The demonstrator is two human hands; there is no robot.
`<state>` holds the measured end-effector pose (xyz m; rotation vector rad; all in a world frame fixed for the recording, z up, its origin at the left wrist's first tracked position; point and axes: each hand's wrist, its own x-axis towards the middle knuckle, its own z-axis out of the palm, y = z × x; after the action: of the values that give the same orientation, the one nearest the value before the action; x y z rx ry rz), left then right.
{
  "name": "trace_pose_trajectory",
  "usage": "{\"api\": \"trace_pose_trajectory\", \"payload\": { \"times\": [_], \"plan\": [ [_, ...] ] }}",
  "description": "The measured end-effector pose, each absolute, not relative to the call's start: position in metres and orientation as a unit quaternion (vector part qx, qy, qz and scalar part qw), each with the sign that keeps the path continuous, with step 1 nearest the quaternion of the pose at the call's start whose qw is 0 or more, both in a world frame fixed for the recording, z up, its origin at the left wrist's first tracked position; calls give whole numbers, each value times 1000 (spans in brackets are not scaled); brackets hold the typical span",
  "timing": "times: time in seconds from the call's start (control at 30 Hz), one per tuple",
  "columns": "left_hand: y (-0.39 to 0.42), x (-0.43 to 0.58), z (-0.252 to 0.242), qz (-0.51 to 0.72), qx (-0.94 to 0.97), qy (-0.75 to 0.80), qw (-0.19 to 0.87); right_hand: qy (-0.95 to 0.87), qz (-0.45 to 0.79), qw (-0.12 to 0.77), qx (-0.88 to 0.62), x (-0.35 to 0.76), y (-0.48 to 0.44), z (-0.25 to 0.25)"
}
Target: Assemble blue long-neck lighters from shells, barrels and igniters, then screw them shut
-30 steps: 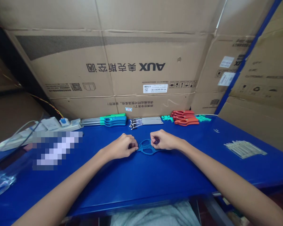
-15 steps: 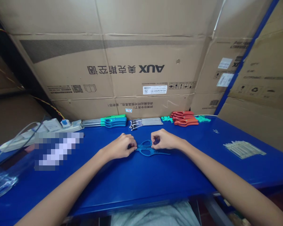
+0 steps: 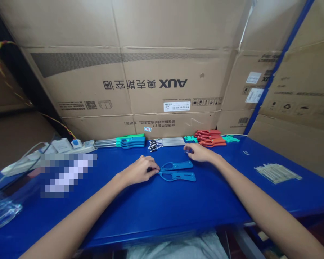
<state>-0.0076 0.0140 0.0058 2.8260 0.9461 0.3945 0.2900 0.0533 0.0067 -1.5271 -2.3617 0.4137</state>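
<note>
Our left hand point(image 3: 142, 168) pinched the narrow end of two blue handle halves point(image 3: 189, 176), our right hand point(image 3: 201, 152) half open just beyond them.

The halves lay side by side on the blue table point(image 3: 140, 208), broad ends apart, left thumb and fingers closed at their tips. We saw a blurred, translucent shape point(image 3: 187, 151) at our curled right fingertips but could not tell whether it was gripped. Beyond the halves lay metal tubes point(image 3: 173, 141); to their far right, red handles point(image 3: 208, 137).
</note>
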Motion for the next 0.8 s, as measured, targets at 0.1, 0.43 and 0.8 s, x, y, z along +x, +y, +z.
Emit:
{"api": "trace_pose_trajectory", "payload": {
  "times": [0.1,0.43,0.8],
  "plan": [
    [14,-8,7,132,938,313,66,-819,134,124,-544,295,58,1],
    [16,-10,7,129,938,316,67,-808,120,95,-570,300,53,19],
    [18,-9,5,126,936,318,84,-541,26,153,-826,461,82,42]
  ]
}}
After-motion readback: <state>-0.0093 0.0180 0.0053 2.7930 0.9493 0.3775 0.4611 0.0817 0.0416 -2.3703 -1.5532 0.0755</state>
